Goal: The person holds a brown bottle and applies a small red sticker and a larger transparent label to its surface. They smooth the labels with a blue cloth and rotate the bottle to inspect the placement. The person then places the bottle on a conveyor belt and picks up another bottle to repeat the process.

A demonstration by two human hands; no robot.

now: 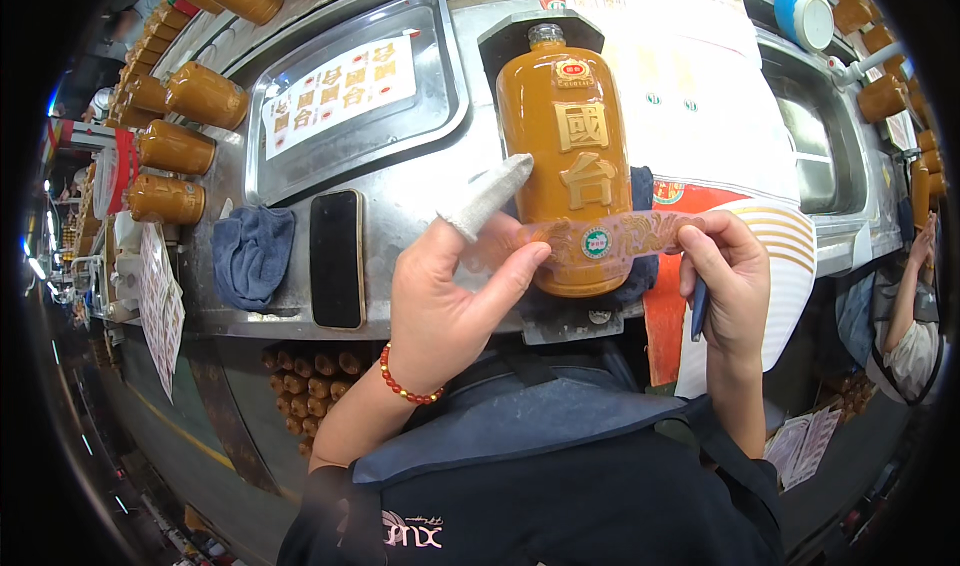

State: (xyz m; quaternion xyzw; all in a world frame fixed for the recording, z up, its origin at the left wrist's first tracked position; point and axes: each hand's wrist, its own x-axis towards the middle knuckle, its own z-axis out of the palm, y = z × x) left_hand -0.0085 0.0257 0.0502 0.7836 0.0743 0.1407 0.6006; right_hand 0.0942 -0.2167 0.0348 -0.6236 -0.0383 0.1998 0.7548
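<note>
A brown glazed bottle (516,106) with raised gold characters lies in front of me, neck pointing away, on a dark stand (497,51). Across its lower front stretches a translucent pinkish label strip (640,236) with gold pattern and a round green mark. My left hand (440,291) holds the strip's left end between thumb and fingers; a white finger cover (490,198) sits on its index finger. Pinched in my right hand (735,276) is the strip's right end. A slim blue tool (699,311) is also tucked in that hand; its kind is unclear.
Left of the bottle are a metal tray (262,181) with a label sheet (340,91), a phone (338,256) and a blue cloth (253,256). Several brown bottles (205,96) line the far left. White sheets (740,116) and a sink (815,126) lie right. A person's arm (905,301) shows far right.
</note>
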